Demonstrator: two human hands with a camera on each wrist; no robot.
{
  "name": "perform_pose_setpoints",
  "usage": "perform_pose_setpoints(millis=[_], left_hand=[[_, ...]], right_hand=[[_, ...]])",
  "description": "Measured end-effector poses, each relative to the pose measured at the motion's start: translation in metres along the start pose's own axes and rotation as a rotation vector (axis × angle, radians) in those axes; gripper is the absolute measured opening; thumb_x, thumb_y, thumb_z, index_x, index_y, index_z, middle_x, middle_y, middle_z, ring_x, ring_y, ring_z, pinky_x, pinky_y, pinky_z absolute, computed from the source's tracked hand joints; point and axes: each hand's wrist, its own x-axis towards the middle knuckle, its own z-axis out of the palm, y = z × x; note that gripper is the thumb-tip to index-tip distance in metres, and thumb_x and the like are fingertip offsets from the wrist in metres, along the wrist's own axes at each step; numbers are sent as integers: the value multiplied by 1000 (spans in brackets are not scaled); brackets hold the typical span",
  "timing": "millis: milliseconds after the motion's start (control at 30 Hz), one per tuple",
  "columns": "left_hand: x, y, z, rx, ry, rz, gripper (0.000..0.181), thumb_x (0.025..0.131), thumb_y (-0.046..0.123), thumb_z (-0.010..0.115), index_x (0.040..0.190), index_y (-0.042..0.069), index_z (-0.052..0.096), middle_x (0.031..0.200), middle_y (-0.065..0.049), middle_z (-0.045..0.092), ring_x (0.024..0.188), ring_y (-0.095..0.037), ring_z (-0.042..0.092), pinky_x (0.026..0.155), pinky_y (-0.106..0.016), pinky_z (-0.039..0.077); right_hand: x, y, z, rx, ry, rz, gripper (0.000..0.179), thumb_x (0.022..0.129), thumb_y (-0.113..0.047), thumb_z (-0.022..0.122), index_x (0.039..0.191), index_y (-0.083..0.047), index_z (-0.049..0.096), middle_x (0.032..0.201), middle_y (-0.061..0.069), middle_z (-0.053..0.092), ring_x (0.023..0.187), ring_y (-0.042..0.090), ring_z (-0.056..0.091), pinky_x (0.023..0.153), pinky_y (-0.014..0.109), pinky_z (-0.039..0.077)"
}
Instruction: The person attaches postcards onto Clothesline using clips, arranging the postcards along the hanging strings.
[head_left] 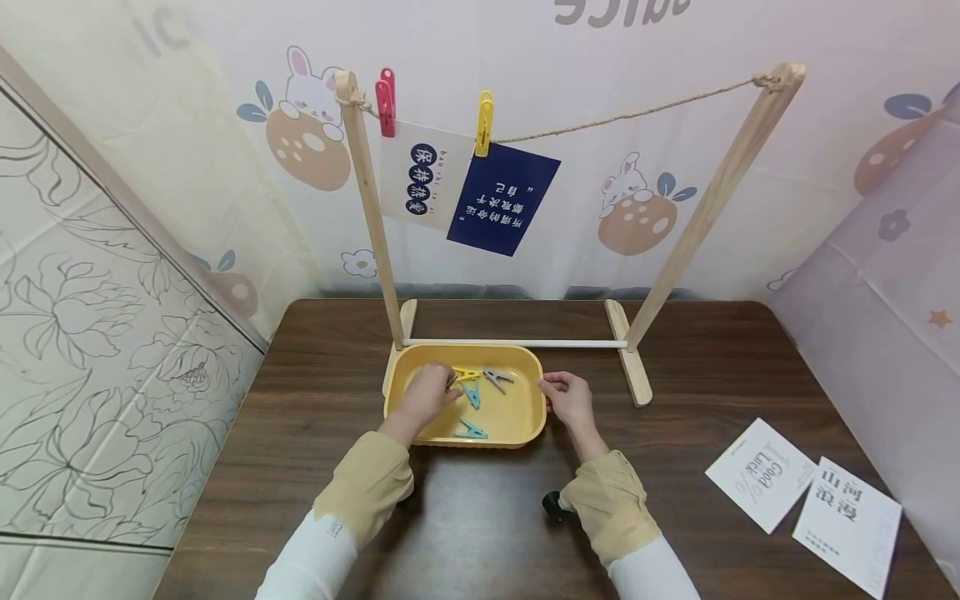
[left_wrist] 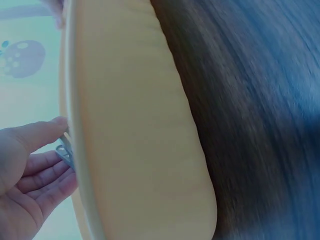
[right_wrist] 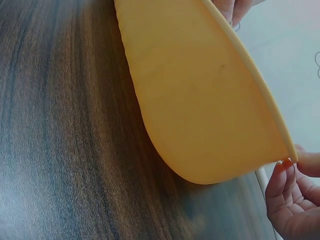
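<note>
In the head view a yellow plastic basin (head_left: pixel 502 415) sits on the table below a wooden rack. Inside it lie a yellow clothespin (head_left: pixel 467 374), a grey clothespin (head_left: pixel 495 379) and two teal clothespins (head_left: pixel 472 429). My left hand (head_left: pixel 429 392) reaches over the basin's left side; the left wrist view shows its thumb and fingers pinching a greyish clothespin (left_wrist: pixel 65 152), partly hidden by the rim. With thumb and fingers, my right hand (right_wrist: pixel 295 195) pinches the basin's right rim.
From the rack's rope (head_left: pixel 622 119) hang a white card (head_left: pixel 420 179) and a navy card (head_left: pixel 502 200), held by red (head_left: pixel 386 104) and yellow clothespins (head_left: pixel 483 125). Two white cards (head_left: pixel 761 475) lie at the table's right. The rack's right foot (head_left: pixel 633 367) stands beyond my right hand.
</note>
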Motion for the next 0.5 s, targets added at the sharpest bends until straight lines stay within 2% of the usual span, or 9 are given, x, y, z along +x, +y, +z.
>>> perform_pose_setpoints(millis=[133, 233, 333, 500], left_hand=[[-5, 3, -2, -92, 55, -19, 27, 76, 10, 69, 61, 5, 48, 58, -5, 46, 53, -11, 37, 48, -23, 32], [-8, 4, -2, -134, 90, -38, 17, 76, 11, 69, 69, 2, 56, 66, -8, 53, 58, -13, 42, 51, -24, 37], [-12, 6, -2, -175, 131, -45, 16, 77, 12, 69, 80, -1, 61, 71, -7, 54, 63, -15, 47, 54, -24, 40], [-17, 10, -2, -233, 231, -28, 18, 77, 13, 69, 86, -1, 63, 74, -6, 55, 66, -15, 51, 57, -23, 43]], right_hand=[[0, 1, 0, 32, 5, 13, 20, 83, -3, 60, 97, 11, 58, 81, 21, 60, 53, 8, 52, 49, 23, 48], [1, 4, 0, 45, 7, 11, 21, 83, -3, 60, 98, 11, 58, 82, 21, 60, 53, 8, 52, 52, 27, 50], [0, 8, 0, 67, 8, 7, 22, 83, -5, 60, 99, 11, 58, 82, 20, 60, 54, 7, 52, 56, 31, 51], [-4, 11, -1, 124, 9, 17, 26, 84, -9, 61, 100, 11, 57, 81, 15, 61, 57, 7, 53, 54, 23, 49]])
